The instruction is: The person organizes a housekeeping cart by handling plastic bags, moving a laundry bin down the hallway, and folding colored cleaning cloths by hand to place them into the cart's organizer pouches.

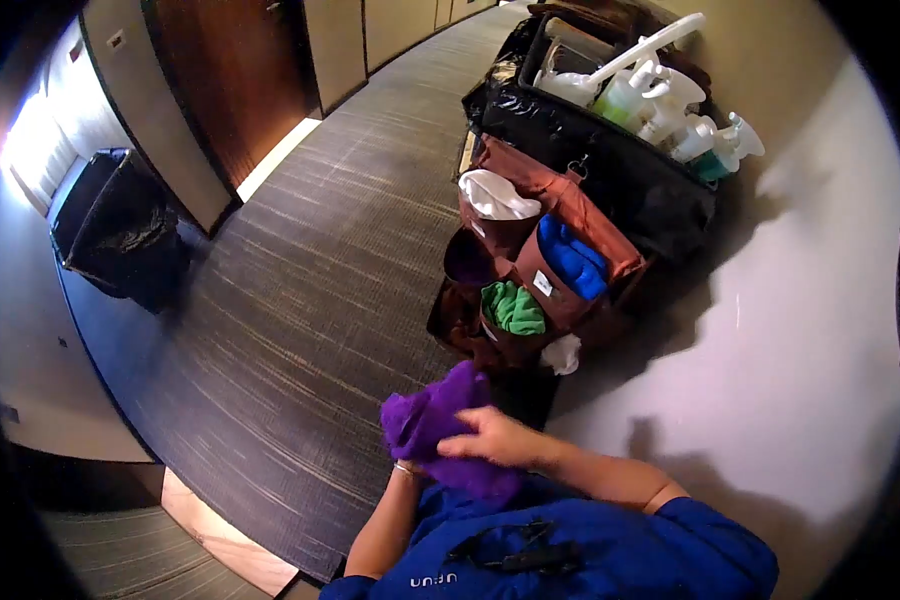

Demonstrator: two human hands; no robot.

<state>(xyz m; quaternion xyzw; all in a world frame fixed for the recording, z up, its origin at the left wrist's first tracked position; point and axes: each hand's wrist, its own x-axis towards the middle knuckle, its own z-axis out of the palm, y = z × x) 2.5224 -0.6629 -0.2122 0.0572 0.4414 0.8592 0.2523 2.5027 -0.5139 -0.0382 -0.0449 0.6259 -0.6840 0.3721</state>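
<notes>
A fluffy purple cloth (pixel 425 415) is bunched in front of my body. My left hand (pixel 410 466) supports it from below; only the wrist with a thin band shows clearly, and the cloth covers the fingers. Over the cloth's near side lies my right hand (pixel 500 440), touching it with thumb and fingers apart. Just beyond is a reddish-brown pocketed organizer (pixel 595 220). Its pockets hold a white cloth (pixel 498 195), a blue cloth (pixel 572 258) and a green cloth (pixel 513 308). A crumpled white piece (pixel 562 354) hangs at its lower edge.
Behind the organizer stands a black cart (pixel 610 155) carrying several spray bottles (pixel 660 115) and a white-handled tool (pixel 650 48). A black bin bag (pixel 120 230) is across the carpeted corridor (pixel 300 250), near a brown door (pixel 232 85). A pale wall (pixel 800 320) runs along the right.
</notes>
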